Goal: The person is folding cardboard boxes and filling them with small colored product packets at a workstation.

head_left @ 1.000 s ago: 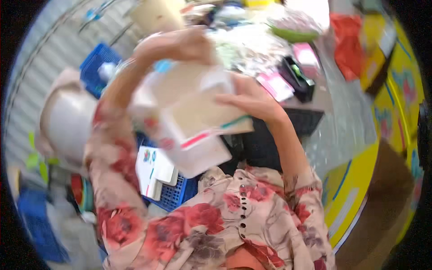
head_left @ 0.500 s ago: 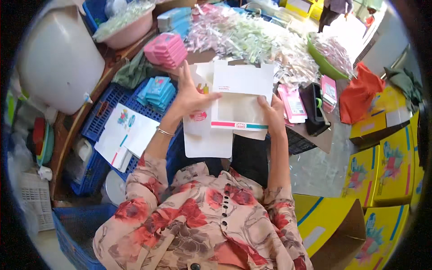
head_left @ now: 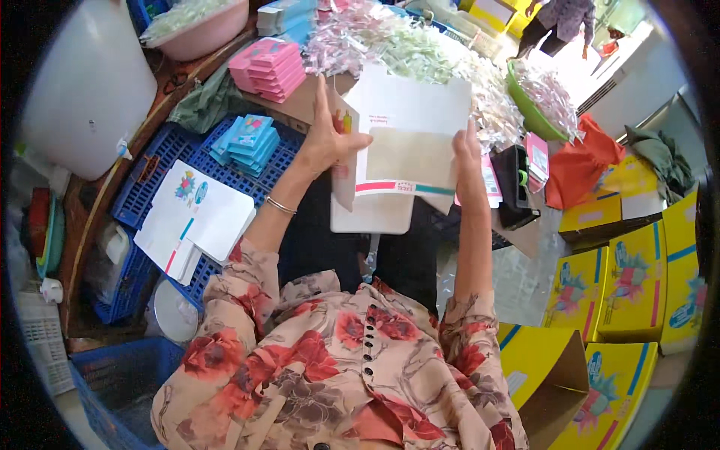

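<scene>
Between my hands is a partly folded white cardboard box (head_left: 412, 101) with a window and a pink and teal stripe. My left hand (head_left: 330, 142) holds its left side, thumb on the inner edge and fingers behind a raised printed side panel. On the opposite edge, my right hand (head_left: 466, 154) grips with the fingers largely hidden behind the card. A white flap hangs below the box, over my lap. To the left, flat white printed box blanks (head_left: 199, 217) lie on a blue plastic crate (head_left: 142, 191), beside a stack of small blue packets (head_left: 247, 142).
Pink packets (head_left: 268, 69) are stacked beyond my left hand. A heap of wrapped sticks (head_left: 405, 52) covers the far table, beside a green basin (head_left: 532, 105). A black case (head_left: 516, 184) sits at the right, before yellow cartons (head_left: 634, 281). A person (head_left: 559, 22) stands far off.
The box's left side panel has swung up from lying nearly flat, and both hands have moved apart slightly around the box. My view has shifted a little.
</scene>
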Demonstrator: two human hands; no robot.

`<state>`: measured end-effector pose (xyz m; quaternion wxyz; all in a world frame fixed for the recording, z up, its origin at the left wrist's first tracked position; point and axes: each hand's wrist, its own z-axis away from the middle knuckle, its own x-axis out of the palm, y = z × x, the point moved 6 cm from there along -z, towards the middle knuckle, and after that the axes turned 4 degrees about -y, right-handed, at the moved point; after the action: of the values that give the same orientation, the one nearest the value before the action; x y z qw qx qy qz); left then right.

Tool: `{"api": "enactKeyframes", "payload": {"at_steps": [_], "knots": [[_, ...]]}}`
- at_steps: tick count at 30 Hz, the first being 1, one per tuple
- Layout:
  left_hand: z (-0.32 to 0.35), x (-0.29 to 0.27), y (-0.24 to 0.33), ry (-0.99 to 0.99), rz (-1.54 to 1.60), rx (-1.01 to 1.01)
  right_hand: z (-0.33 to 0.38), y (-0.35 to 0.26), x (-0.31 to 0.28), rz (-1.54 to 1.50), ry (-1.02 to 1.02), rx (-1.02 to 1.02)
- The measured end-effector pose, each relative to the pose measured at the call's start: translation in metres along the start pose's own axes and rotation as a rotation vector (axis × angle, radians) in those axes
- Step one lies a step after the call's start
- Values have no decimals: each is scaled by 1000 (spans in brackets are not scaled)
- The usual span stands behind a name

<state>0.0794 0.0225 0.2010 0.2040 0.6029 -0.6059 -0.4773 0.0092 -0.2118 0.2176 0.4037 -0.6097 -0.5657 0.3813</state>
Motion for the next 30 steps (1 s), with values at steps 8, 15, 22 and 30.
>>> {"api": "enactKeyframes", "payload": {"at_steps": [8,15,22,30], "knots": [[-31,-7,20,-312,709,-43,-71,-37,-25,-8,-165,-102],[-64,-4,-28,-413,541,94,-95,-20,-19,775,-337,-105],[-20,-2,-59,-534,311,-7,-29,-49,12,792,-340,-87],[46,6,-18,-286,-298,540,40,-71,46,940,-678,-74]]}}
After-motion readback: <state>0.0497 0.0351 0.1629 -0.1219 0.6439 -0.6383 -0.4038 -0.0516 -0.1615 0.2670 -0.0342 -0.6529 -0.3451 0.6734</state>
